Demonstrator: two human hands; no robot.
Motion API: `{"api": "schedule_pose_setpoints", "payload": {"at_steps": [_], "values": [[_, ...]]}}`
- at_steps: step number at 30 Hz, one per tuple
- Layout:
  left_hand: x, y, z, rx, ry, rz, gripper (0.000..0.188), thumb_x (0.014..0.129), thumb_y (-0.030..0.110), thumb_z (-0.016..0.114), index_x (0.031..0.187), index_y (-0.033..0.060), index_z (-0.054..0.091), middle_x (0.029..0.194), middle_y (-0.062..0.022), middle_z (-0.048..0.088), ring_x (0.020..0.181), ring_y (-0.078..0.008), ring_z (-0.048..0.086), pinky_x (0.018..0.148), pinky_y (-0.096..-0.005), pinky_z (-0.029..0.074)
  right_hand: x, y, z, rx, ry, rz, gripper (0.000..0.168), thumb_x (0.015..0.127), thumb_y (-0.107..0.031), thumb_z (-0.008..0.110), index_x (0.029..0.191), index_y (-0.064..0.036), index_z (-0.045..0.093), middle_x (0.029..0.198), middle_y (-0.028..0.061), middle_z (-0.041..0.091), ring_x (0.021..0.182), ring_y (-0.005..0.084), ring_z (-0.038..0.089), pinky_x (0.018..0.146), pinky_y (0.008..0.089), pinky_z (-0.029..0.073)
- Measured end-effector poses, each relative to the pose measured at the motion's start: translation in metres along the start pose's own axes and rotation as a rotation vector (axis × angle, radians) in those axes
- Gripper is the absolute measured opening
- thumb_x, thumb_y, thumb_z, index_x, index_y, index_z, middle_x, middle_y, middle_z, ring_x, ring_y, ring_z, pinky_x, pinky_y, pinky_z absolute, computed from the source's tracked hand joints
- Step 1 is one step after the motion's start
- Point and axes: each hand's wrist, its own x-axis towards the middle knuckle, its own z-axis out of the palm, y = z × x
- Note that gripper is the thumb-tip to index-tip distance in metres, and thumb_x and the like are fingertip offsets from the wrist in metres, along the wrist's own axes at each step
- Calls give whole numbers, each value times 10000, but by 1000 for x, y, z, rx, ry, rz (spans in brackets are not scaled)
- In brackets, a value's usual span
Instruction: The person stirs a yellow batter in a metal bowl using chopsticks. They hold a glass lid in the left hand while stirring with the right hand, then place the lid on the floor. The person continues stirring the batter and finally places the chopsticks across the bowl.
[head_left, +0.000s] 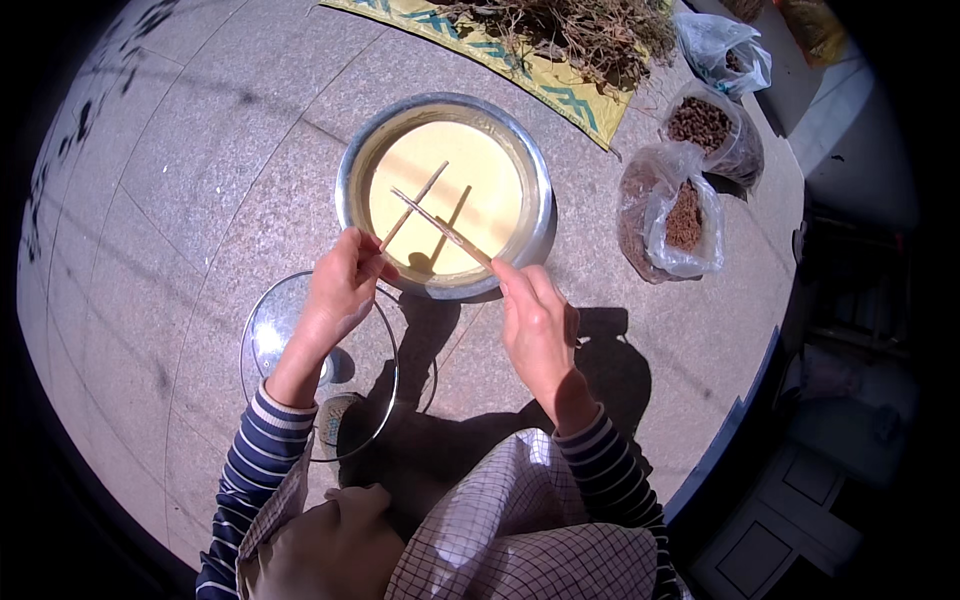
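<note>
A steel basin (537, 161) on the paved ground holds a smooth, pale-yellow batter (480, 165). At its near-left rim, my left hand (349, 274) pinches a thin wooden stick (429, 185), apparently a chopstick, that slants over the batter. My right hand (532, 311), by the near-right rim, grips another wooden stick (442, 228) with pale residue along it. From this view the two sticks cross over the basin; I cannot tell whether they touch each other. A dark stick shadow falls on the batter. Below my left hand lies a round glass lid (262, 352) with a metal rim.
Dried plant stalks (577, 34) lie on a yellow woven sack (540, 86) beyond the basin. To the right stand an open plastic bag of brown crumbly material (684, 217), a bag of dark pellets (699, 126) and another plastic bag (716, 52). A shoe (334, 424) shows beside the lid.
</note>
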Motion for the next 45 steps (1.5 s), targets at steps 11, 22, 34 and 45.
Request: {"api": "schedule_pose_setpoints", "payload": {"at_steps": [11,22,34,45], "values": [[-4,14,-11,112,-5,-5,177,805,-93,447,956,-38,521,746,-154,648,730,-228,660,677,-323,514,14,29,6,-163,113,53,268,804,-21,577,1049,-93,656,858,70,553,741,265,609,633,373,499],[-4,6,-8,283,107,50,103,855,-37,496,955,-23,517,760,-169,660,735,-266,679,648,-337,512,11,15,-15,-115,128,65,240,865,23,531,1074,-37,633,883,130,596,759,280,621,672,337,496],[-6,6,-15,333,161,113,110,833,27,550,937,12,518,772,-181,643,713,-363,629,619,-432,479,-6,24,-11,-11,109,158,234,881,11,533,1096,-25,617,912,151,597,790,307,619,693,341,501],[-6,12,-4,475,245,178,97,800,48,600,879,37,544,787,-173,634,709,-374,617,606,-447,473,-9,-12,-5,53,10,-17,242,833,28,575,1057,-25,647,857,141,583,722,316,626,624,382,492]]}}
